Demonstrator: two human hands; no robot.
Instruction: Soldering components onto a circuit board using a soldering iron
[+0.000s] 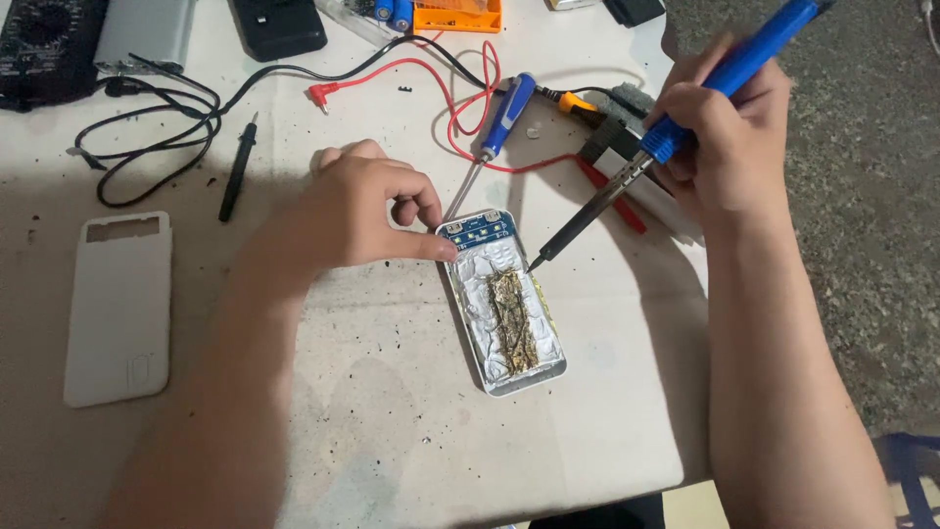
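Observation:
An opened power bank (504, 304) lies on the white table, its silver battery pack bearing a brown scorched strip and a small blue circuit board at the top end. My left hand (362, 211) rests beside it, the index finger pressing on the board's upper left corner. My right hand (720, 127) grips a blue-handled soldering iron (627, 176), held slanted. Its dark tip sits just off the case's upper right edge.
A white back cover (117, 309) lies at the left. A blue screwdriver (504, 118), red and black probe leads (431, 78), a black probe (238, 167), a dark multimeter (44, 44) and an orange box (455, 15) crowd the far side. The table edge runs close at the right.

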